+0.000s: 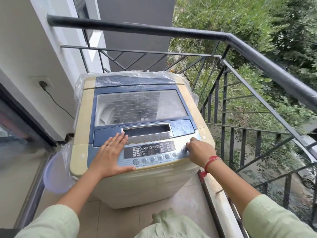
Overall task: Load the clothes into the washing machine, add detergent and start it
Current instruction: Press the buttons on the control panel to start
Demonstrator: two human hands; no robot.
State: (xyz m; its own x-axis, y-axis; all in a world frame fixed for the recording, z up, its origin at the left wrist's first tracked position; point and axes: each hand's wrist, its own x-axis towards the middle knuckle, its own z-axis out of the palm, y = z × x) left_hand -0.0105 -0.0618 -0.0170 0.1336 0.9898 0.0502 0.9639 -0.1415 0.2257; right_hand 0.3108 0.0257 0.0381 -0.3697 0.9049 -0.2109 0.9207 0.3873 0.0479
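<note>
Washer (137,177) stands at the balcony end, lid (140,107) shut. The lid window is hazy, so you cannot tell whether clothes are in the drum, and no detergent is in view. Your left hand (111,152) lies flat with fingers straight, holding nothing: the palm is on the left end of the panel (151,151) and the fingertips reach the lid front beside the handle recess (145,130). Your right hand (199,150) is curled at the round button (183,149) on the panel's right end; whether it pinches or only presses the button cannot be told. Judged step: starting the cycle.

- Risk 1: the left thumb lies just beside the bottom-left button, so weight on that palm could trip a wrong key or cancel the setting.
- Risk 2: starting now with a drum you cannot see into may run it empty or without detergent.
- Risk 3: loose plastic wrap (78,93) hangs at the back corners and sides and could catch the lid if you lift it.
- Risk 4: the cord (56,102) runs slack to the wall socket (42,84) on the left; keep splashes off it.

Room is tight. The wall is close on the left, the railing (257,54) is just beside the right and behind, and the ledge (216,191) is under your right forearm. The open floor is only in front of the washer.
</note>
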